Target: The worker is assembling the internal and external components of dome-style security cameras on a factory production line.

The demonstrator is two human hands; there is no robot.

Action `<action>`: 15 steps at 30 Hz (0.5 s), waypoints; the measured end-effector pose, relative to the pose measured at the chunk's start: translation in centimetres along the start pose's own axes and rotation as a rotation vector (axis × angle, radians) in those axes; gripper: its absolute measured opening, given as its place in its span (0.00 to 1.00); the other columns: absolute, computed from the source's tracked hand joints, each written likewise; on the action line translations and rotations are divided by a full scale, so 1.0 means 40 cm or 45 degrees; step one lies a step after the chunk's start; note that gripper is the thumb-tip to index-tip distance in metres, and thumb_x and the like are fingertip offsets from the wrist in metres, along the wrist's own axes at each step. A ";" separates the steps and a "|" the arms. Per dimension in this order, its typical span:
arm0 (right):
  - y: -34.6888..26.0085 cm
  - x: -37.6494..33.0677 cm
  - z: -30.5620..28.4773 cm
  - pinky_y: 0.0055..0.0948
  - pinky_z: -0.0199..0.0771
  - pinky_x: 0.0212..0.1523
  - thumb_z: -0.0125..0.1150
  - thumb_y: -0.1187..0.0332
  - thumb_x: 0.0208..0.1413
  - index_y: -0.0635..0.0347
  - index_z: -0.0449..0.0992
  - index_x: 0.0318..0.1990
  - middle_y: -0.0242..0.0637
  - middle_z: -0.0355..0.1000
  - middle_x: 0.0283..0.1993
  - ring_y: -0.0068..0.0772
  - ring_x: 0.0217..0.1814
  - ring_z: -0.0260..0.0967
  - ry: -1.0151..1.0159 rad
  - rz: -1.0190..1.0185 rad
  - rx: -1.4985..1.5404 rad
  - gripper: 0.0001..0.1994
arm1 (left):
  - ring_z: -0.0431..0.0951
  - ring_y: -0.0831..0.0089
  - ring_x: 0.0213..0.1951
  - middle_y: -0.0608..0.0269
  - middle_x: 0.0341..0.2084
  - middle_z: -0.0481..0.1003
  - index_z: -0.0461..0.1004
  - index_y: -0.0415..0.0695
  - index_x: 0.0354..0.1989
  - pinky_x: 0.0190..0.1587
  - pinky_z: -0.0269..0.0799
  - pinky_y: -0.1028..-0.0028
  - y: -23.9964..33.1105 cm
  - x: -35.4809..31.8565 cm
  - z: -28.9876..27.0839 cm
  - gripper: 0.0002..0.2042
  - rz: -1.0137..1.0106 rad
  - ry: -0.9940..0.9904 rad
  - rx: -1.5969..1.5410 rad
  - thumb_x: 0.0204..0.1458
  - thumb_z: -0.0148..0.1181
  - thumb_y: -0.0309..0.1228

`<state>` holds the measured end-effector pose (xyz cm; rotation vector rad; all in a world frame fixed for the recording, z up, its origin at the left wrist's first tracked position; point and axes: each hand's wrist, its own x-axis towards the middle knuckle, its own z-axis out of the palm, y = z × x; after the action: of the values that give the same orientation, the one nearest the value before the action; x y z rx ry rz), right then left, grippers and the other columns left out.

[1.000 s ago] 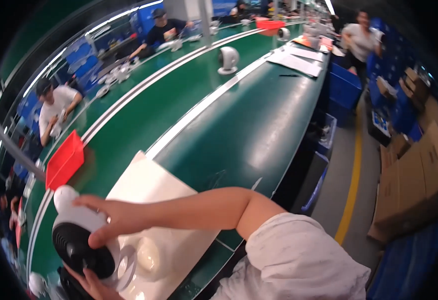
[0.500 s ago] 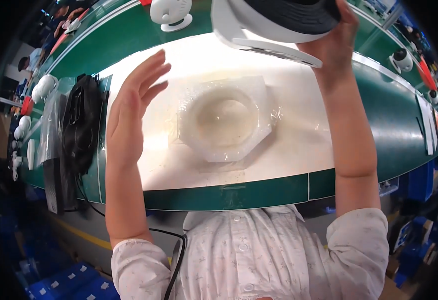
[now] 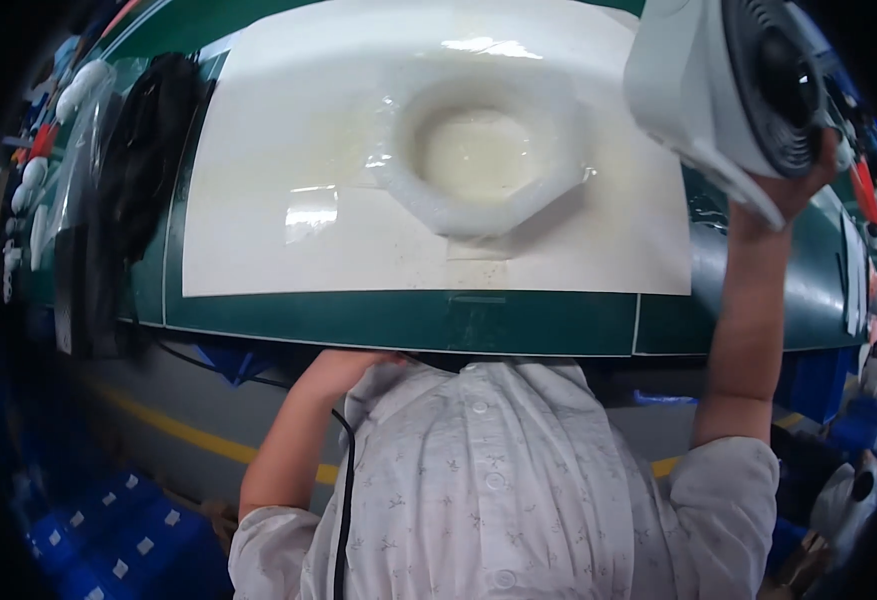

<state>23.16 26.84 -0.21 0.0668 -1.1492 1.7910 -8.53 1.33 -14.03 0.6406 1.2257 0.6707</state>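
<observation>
Green surface (image 3: 408, 322) runs across the middle of the frame, carrying a white mat (image 3: 288, 250) that fills most of the upper half. At far left, a dark bundle in clear plastic wrap (image 3: 133, 190) lies along the mat's left edge, with small white parts beyond it at the frame's rim. At lower left centre, the person's left hand (image 3: 353, 362) is tucked under the near edge of the surface, close to the chest of a pale patterned shirt (image 3: 488, 500); whether its fingers are curled or loose cannot be told, as the edge hides them. A black cable (image 3: 343, 500) hangs down the shirt beside that arm. On the mat at upper centre sits a translucent octagonal plastic tray (image 3: 478, 150), empty, its round hollow facing up. At upper right, the right hand (image 3: 788, 180) is raised above the mat's right edge, its fingers clasped from below around a white fan unit (image 3: 728, 80) with a dark round grille. The fan unit is tilted, grille turned to the right, and hangs above and to the right of the tray, not touching it; the right hand is the nearer one to the tray.
</observation>
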 end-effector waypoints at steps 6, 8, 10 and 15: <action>0.052 -0.089 -0.020 0.38 0.60 0.54 0.43 0.47 0.47 0.57 0.59 0.54 0.42 0.60 0.53 0.40 0.53 0.60 0.891 -0.058 -0.343 0.30 | 0.68 0.64 0.40 0.54 0.38 0.70 0.69 0.41 0.41 0.45 0.63 0.70 0.119 0.038 0.013 0.13 0.372 -0.524 1.186 0.47 0.49 0.32; 0.038 -0.134 -0.042 0.37 0.58 0.55 0.43 0.47 0.47 0.58 0.59 0.53 0.42 0.61 0.52 0.39 0.53 0.60 0.884 0.010 -0.290 0.30 | 0.67 0.60 0.44 0.53 0.41 0.67 0.66 0.41 0.44 0.48 0.60 0.68 0.082 0.017 0.010 0.17 0.583 -0.394 1.353 0.45 0.52 0.33; 0.032 -0.151 -0.032 0.36 0.57 0.55 0.42 0.46 0.47 0.59 0.58 0.53 0.42 0.61 0.52 0.38 0.52 0.60 0.895 0.103 -0.240 0.31 | 0.61 0.61 0.50 0.52 0.47 0.63 0.62 0.41 0.49 0.53 0.53 0.71 0.081 0.000 0.013 0.20 0.415 -0.295 1.195 0.47 0.53 0.35; 0.012 -0.157 -0.018 0.35 0.56 0.56 0.38 0.45 0.49 0.59 0.56 0.55 0.43 0.60 0.53 0.37 0.54 0.59 0.748 0.314 -0.049 0.31 | 0.62 0.58 0.50 0.53 0.47 0.64 0.65 0.43 0.47 0.52 0.55 0.68 0.111 0.041 0.040 0.17 0.365 -0.242 1.593 0.45 0.50 0.28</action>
<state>26.42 23.00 -4.03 -0.6091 -0.7845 1.8229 -7.14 5.33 -11.37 1.8875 1.2977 -0.0269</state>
